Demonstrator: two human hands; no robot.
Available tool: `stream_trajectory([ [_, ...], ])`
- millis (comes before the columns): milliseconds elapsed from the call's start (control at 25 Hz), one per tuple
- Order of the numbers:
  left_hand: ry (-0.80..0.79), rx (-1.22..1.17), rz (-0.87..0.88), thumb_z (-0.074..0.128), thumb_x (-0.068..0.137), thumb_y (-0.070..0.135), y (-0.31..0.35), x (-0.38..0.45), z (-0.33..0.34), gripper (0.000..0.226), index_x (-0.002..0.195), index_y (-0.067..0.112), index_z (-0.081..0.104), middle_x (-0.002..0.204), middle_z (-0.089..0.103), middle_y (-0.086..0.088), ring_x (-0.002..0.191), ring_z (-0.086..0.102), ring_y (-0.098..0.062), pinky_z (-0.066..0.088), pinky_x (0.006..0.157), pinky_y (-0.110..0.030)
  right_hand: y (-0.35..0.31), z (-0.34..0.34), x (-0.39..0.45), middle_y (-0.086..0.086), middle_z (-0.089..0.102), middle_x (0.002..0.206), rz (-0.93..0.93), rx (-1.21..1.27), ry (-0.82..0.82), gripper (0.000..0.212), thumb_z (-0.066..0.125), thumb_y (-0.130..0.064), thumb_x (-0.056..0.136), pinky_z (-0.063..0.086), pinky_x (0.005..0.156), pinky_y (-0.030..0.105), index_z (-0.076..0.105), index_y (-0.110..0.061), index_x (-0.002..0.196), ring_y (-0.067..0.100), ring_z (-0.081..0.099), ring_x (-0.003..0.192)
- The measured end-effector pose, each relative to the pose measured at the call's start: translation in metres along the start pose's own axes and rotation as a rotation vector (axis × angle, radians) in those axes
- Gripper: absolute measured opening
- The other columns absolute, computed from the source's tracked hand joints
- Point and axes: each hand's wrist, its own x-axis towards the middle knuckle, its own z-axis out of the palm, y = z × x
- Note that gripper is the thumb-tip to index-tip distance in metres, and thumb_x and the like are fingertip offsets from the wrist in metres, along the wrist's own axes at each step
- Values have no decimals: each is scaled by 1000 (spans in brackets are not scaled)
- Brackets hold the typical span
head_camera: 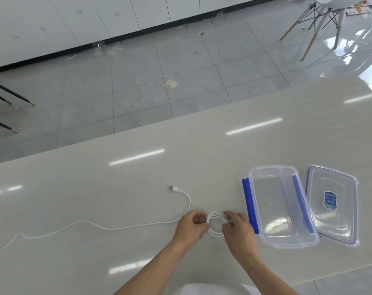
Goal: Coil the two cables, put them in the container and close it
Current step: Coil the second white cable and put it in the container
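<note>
A white cable coil [215, 225] of a few loops sits between my two hands just above the table. My left hand [191, 225] pinches its left side and my right hand [237, 227] pinches its right side. A long white cable [100, 226] runs loose across the table to the left, and a USB plug end [173, 188] curves down toward my left hand; whether these are one cable or two I cannot tell. The clear container [280, 206] with blue side clips stands open to the right, with nothing inside. Its clear lid [331, 206] lies flat beside it.
The glossy beige table [138, 188] ends at a far edge running diagonally, with grey tiled floor beyond. A white chair [321, 20] stands far right on the floor, and dark chair legs [8, 103] show at the left.
</note>
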Motion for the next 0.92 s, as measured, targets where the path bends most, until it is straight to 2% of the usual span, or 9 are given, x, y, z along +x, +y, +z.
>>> stream_trajectory([
  [200, -42, -5, 10, 73, 83, 10, -3, -6, -15, 31, 112, 20, 64, 92, 66, -1, 75, 63, -13, 52, 62, -25, -7, -3, 0, -2, 60, 126, -65, -18, 26, 36, 58, -8, 93, 55, 90, 36, 64, -20, 127, 20, 63, 108],
  [320, 1, 65, 53, 72, 83, 14, -3, -8, -37, 23, 104, 24, 68, 82, 65, 5, 65, 61, -10, 50, 54, -21, -26, -4, 7, -1, 62, 125, -231, -114, 16, 35, 54, -3, 95, 54, 87, 35, 66, -18, 124, 21, 60, 113],
  [400, 59, 194, 104, 72, 84, 17, -2, -4, -55, 15, 97, 24, 70, 78, 64, 7, 62, 59, -9, 50, 57, -23, -41, -4, 19, 0, 64, 125, -382, -277, 17, 37, 56, 0, 93, 54, 88, 37, 68, -16, 123, 24, 57, 118],
  [520, 176, 467, 151, 70, 85, 28, 1, 1, -74, 9, 93, 27, 70, 84, 66, 12, 73, 59, -8, 53, 73, -28, -65, -2, 44, -1, 63, 129, -585, -463, -41, 43, 57, -1, 91, 49, 95, 38, 66, -21, 128, 26, 53, 123],
  [640, 244, 744, 200, 68, 83, 42, 2, 5, -79, 18, 95, 29, 65, 94, 63, 13, 85, 60, -9, 48, 70, -27, -81, 8, 68, -3, 56, 140, -750, -646, -211, 50, 53, -6, 94, 40, 98, 35, 59, -33, 136, 25, 46, 130],
  [760, 221, 888, 260, 69, 80, 52, -3, 10, -72, 33, 99, 25, 60, 101, 60, 7, 93, 61, -15, 49, 73, -31, -86, 20, 84, -1, 43, 151, -865, -877, -356, 56, 48, -6, 95, 36, 103, 36, 52, -38, 141, 24, 36, 139],
  [920, 216, 1026, 371, 57, 93, 37, -5, 17, -63, 22, 104, 19, 61, 106, 61, -1, 100, 61, -24, 53, 75, -38, -86, 25, 93, 2, 42, 153, -922, -951, -378, 40, 48, -15, 99, 35, 104, 36, 60, -30, 134, 23, 35, 141],
])
